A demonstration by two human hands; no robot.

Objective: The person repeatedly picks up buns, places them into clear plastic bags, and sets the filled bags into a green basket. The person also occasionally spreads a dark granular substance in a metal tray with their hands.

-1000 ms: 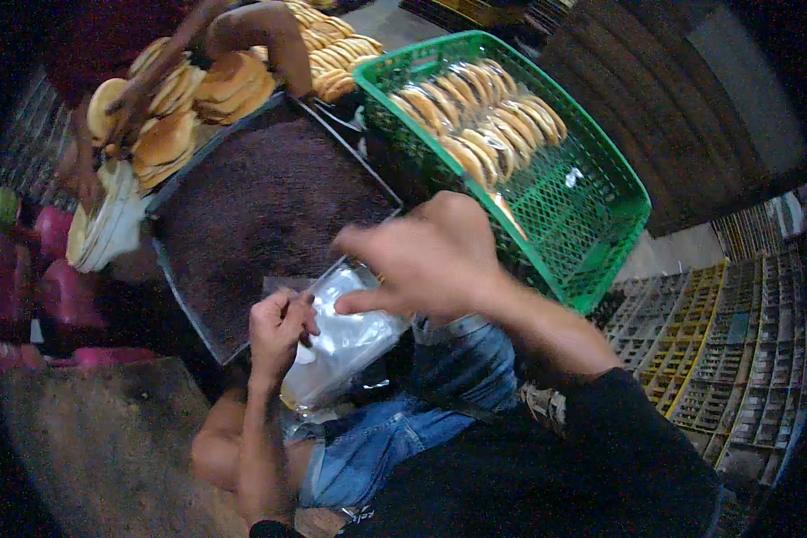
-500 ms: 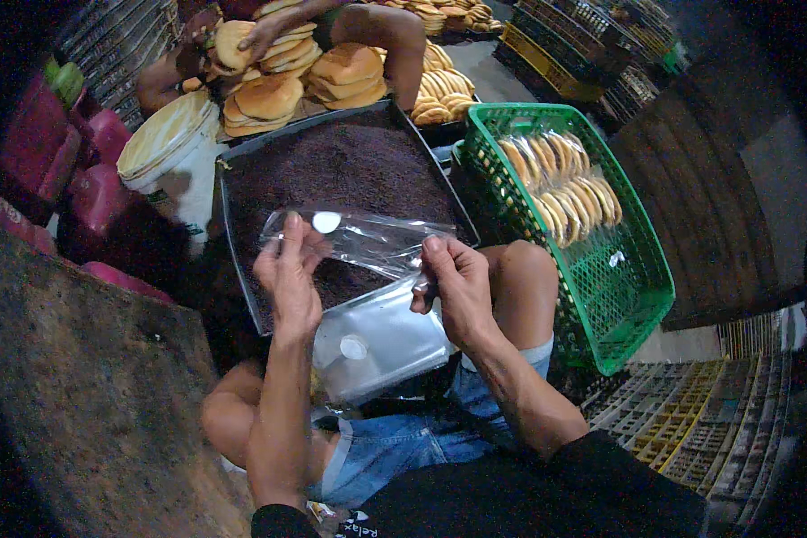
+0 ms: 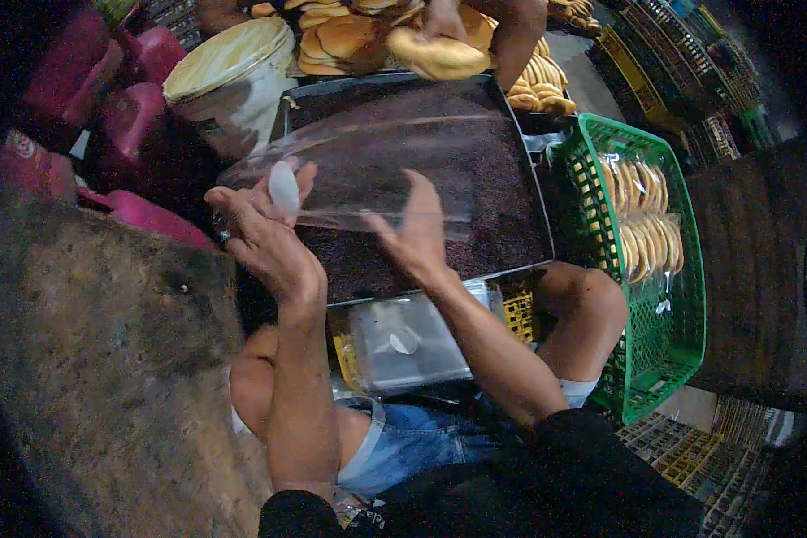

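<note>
A clear plastic bag (image 3: 368, 143) spreads wide above a shallow metal tray (image 3: 547, 220) of dark, crumbly filling. My left hand (image 3: 273, 238) holds the bag's left end, palm turned up, with the bag's white round label (image 3: 283, 186) against its fingers. At the bag's lower edge is my right hand (image 3: 414, 233), its thumb and fingers apart; whether it is inside the film or just beside it, I cannot tell. Between my knees lies a stack of flat clear bags (image 3: 412, 318), a white label showing on top.
A green basket (image 3: 637, 394) with bagged rows of flat breads (image 3: 646, 247) stands at the right. Across the tray, another person's hand (image 3: 444, 18) holds a round bread (image 3: 439, 56) near bread piles. A white bucket (image 3: 233, 112) and magenta containers (image 3: 139, 125) stand at the left.
The bag has gone from a narrow stretched strip to a wide, billowing sheet. My right hand has released its pinch and spread its fingers. The view has shifted, and the other person's hand has moved right.
</note>
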